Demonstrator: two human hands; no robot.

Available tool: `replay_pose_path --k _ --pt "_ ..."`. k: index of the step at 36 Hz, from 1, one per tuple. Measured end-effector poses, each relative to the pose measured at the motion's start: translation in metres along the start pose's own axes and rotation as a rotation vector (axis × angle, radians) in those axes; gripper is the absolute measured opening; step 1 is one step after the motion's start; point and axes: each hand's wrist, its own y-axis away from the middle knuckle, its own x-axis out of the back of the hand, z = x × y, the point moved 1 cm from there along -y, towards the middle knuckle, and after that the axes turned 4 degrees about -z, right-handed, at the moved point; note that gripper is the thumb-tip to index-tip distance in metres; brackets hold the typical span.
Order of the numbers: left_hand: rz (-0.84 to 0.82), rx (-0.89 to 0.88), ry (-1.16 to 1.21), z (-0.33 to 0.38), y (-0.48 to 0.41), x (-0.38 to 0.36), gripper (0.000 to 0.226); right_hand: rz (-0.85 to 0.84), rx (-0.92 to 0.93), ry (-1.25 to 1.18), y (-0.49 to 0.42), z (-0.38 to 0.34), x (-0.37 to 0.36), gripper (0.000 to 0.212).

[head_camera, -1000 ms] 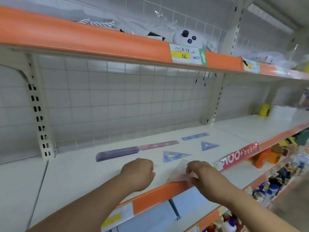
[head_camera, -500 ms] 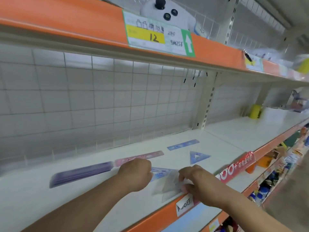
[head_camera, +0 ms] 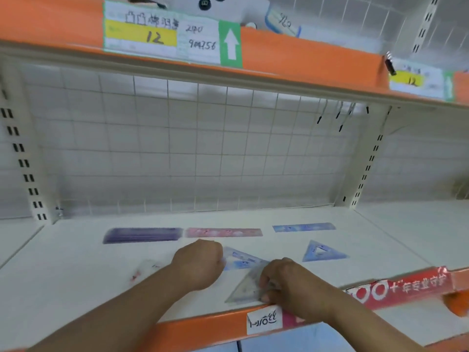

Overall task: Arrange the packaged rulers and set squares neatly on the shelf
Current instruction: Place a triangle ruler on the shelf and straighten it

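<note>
Now, rulers [head_camera: 223, 232]: in a line along the back of the shelf [head_camera: 63, 262], set squares in front, seemingly sorted by kind.
clear square [head_camera: 245, 288]: at the front edge, its tip meeting a blue square [head_camera: 241, 260]; probably being lined up.
right hand [head_camera: 289, 283]: palm down, fingertips pinching the clear square.
left hand [head_camera: 200, 262]: curled, knuckles up, at the blue square; grip cannot be told.

A single wide-angle head camera faces the shelf [head_camera: 76, 270] squarely from close by, tilted slightly down. The upper shelf [head_camera: 304, 54] crosses the frame's top, the wire back [head_camera: 203, 148] its middle.
</note>
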Motion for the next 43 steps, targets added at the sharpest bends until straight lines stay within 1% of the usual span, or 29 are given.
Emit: replay_pose_path --k 4,8,16,20,28,31,37,43 --pt "0.019 0.052 -0.008 0.000 0.008 -0.003 0.026 -0.028 0.024 -0.014 -0.002 0.002 0.001 0.014" --pt "0.039 0.077 -0.036 -0.004 0.015 -0.002 0.027 -0.036 0.008 -0.014 -0.005 0.003 0.001 0.007" --pt "0.049 0.107 -0.051 -0.010 0.021 -0.005 0.028 -0.043 -0.024 -0.043 -0.009 0.003 0.002 0.013" --pt "0.050 0.119 -0.051 -0.012 0.026 -0.005 0.028 -0.053 -0.052 -0.055 -0.011 0.002 0.001 0.012" --pt "0.062 0.144 -0.045 -0.013 0.039 -0.007 0.029 -0.098 -0.044 0.035 -0.015 0.000 0.003 0.023" --pt "0.075 0.166 -0.045 -0.012 0.044 -0.007 0.029 -0.093 -0.033 0.085 -0.014 -0.001 0.006 0.024" --pt "0.077 0.223 -0.029 -0.013 0.061 -0.009 0.029 0.011 0.046 0.127 -0.017 -0.020 0.012 0.017" --pt "0.174 0.326 0.000 -0.025 0.093 -0.006 0.026 0.036 0.207 0.110 -0.023 -0.060 0.009 0.024"
